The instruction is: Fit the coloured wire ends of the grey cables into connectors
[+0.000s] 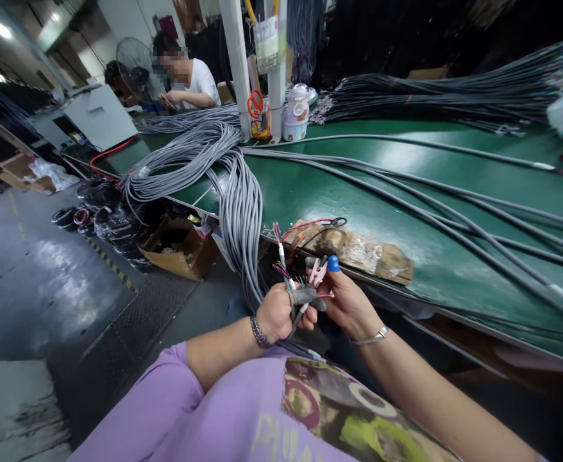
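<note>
My left hand (277, 312) is closed round the end of a grey cable (295, 317), its thin coloured wires (281, 256) fanning up above the fist; a grey finger cot covers one finger. My right hand (346, 301) pinches a small pair of pink-handled cutters (317, 272) close to those wires, with a blue cap on one fingertip. Both hands hover just in front of the edge of the green table (339, 186). A thick bundle of grey cables (240, 205) hangs over that edge to the left of my hands.
Long grey cables (454, 212) run across the table to the right. A taped cardboard pad (358, 250) with red and black wires lies at the edge. Cups and scissors (276, 115) stand by white posts. Another person (188, 77) sits at the far end. A cardboard box (176, 247) and coils lie on the floor.
</note>
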Demonstrator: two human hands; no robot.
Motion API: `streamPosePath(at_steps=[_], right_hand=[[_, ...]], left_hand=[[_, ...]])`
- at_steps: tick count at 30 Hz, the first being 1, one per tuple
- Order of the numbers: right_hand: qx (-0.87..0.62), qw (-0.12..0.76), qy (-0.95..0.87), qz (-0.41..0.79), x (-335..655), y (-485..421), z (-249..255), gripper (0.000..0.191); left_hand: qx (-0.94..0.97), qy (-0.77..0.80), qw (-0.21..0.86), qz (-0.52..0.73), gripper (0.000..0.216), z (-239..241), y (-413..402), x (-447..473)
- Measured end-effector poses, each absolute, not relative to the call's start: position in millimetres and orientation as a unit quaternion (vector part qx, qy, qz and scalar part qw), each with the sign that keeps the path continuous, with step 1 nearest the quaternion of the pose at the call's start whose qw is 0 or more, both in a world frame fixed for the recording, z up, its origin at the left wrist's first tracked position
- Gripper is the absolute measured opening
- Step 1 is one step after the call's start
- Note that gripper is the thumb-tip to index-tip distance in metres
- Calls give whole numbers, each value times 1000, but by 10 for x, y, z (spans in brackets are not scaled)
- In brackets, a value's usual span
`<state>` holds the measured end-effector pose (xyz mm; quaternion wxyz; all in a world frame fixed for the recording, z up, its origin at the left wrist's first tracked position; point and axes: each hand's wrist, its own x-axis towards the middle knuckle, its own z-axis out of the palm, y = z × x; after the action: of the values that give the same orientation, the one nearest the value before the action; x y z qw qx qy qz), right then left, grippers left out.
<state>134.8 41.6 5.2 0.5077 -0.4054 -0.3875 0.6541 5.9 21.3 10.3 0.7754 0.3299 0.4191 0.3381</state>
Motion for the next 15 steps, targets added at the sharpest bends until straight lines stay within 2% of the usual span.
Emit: streamPosePath(at_steps=[4, 15], right_hand=[[-389, 539, -269, 697, 1339, 429, 36, 49], [-341, 536, -182, 751, 1393, 384, 34, 44]], left_hand=[[321, 426, 775, 337, 36, 98, 224, 60], [355, 431, 752, 350, 43, 150, 125, 43]])
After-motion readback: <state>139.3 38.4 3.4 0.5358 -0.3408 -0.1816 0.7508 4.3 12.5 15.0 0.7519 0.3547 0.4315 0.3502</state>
